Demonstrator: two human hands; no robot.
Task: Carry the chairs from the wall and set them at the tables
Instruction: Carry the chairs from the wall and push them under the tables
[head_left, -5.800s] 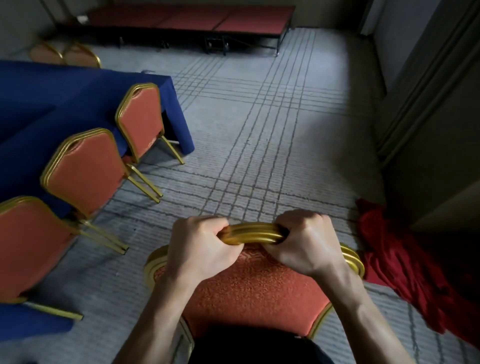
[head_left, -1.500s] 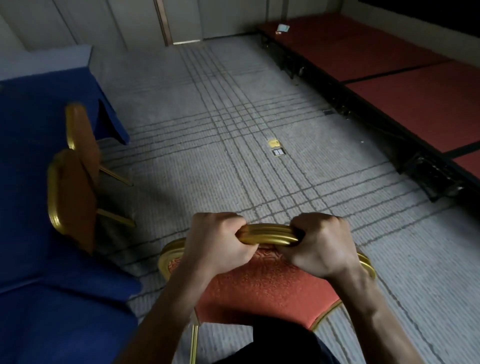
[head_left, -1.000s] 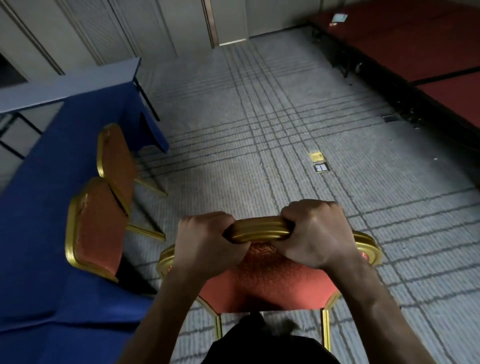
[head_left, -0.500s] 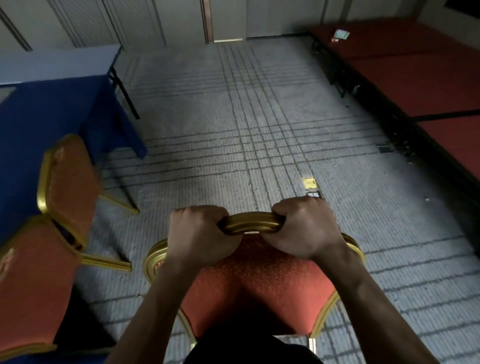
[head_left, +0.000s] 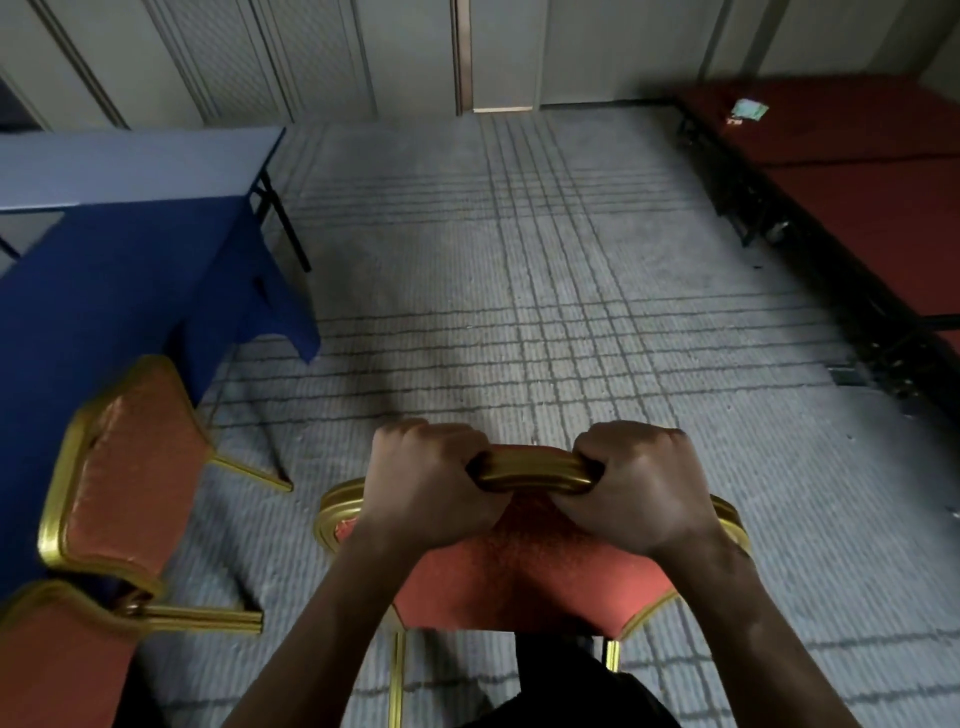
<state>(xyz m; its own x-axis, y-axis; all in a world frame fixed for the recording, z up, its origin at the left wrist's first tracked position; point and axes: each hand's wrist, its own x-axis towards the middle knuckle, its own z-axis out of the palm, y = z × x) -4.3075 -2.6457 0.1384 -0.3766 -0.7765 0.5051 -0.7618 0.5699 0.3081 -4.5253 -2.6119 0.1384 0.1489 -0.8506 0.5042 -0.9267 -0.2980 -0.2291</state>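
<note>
We are counting three chairs with gold frames: the held chair (head_left: 530, 566), a second chair (head_left: 130, 467) at the left, and a third chair (head_left: 57, 660) cut off at the lower-left corner. We are seeing two hands, the left hand (head_left: 431, 488) and the right hand (head_left: 644, 488). We are counting two tables: one blue-draped table (head_left: 104, 291) and one bare folding table (head_left: 130, 166). We are making out three red platform panels (head_left: 883, 218), one small card (head_left: 748, 110) and one floor box (head_left: 845, 375).
</note>
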